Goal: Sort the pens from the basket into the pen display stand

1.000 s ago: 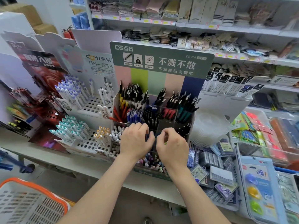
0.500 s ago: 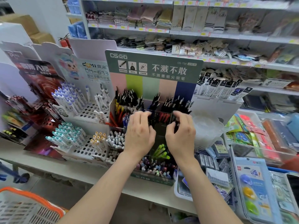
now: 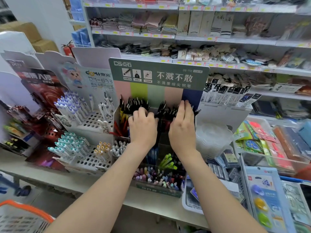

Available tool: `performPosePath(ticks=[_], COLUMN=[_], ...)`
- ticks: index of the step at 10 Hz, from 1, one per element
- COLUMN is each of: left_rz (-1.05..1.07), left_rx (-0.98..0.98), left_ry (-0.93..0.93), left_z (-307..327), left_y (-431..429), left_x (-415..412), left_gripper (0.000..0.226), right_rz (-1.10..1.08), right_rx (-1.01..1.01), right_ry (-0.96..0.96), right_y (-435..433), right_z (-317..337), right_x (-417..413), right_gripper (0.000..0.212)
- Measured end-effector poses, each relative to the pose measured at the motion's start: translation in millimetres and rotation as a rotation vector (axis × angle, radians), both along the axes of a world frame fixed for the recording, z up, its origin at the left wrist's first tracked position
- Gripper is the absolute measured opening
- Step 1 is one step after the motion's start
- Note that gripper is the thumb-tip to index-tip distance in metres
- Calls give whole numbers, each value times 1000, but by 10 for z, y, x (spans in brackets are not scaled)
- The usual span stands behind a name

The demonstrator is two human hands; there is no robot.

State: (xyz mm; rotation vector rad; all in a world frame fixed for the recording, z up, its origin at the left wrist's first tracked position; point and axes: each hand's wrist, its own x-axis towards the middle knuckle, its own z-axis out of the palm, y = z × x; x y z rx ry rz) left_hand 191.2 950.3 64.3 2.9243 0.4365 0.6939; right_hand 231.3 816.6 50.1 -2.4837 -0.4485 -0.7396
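The pen display stand has a green header and striped back, with tiered clear compartments full of pens. Black pens fill its top row. My left hand is at the top row's left part, its fingers curled down over the black pens' tops. My right hand lies on the top row's right part, fingers straight and flat on the pens. Lower tiers hold red, blue and green pens. The white basket with an orange rim shows at the bottom left; its contents are hidden.
White perforated stands with blue and teal pens stand to the left. A stack of clear cups, trays of refills and packaged stationery lie to the right. Store shelves run behind.
Both hands have risen from the lower front compartments up to the top row of black pens. The right hand's fingers have straightened out.
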Motion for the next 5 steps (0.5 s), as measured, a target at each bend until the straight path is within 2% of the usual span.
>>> performPosePath(ticks=[1, 2, 3, 4, 5], left_rz=[-26, 3, -2, -62, -176], left_rx=[-33, -263, -503, -505, -540], left_ry=[-40, -98, -144, -76, -97], left_z=[109, 160, 160, 149, 67], left_y=[-2, -8, -35, -12, 62], left_x=[61, 131, 202, 171, 65], left_gripper=[25, 19, 14, 10, 16], right_rz=[-11, 29, -35, 14, 216], right_rx=[139, 306, 220, 182, 315], right_ry=[-6, 34, -84, -173, -68], right_y=[-19, -74, -46, 71, 184], right_z=[-5, 98, 200, 263, 292], right_x=[23, 35, -48, -162, -205], right_gripper=[59, 60, 50, 32, 22])
